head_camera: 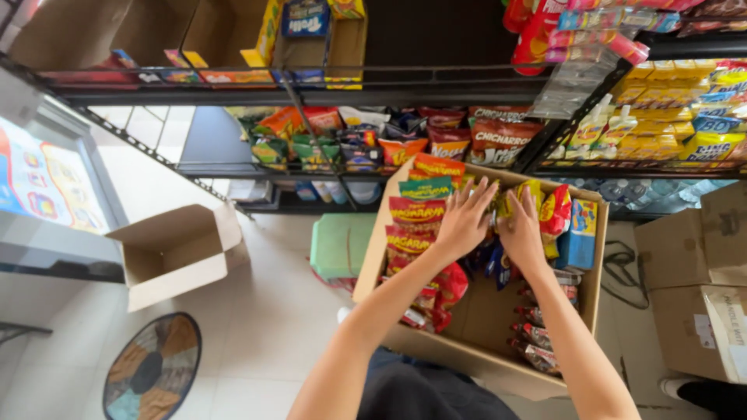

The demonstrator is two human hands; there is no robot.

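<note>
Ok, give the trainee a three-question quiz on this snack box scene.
1. True or false: both hands are inside the cardboard box.
2. The red snack packets stand along which side of the box in the picture: A left, B right?
3. What lies open on the floor left of the box?

Key: 1 true, left hand and right hand are among the packets. 2 A. 3 an empty carton.

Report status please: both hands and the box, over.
Left hand and right hand down among snack packets in open cardboard box. Grip unclear. Nothing blocking.
</note>
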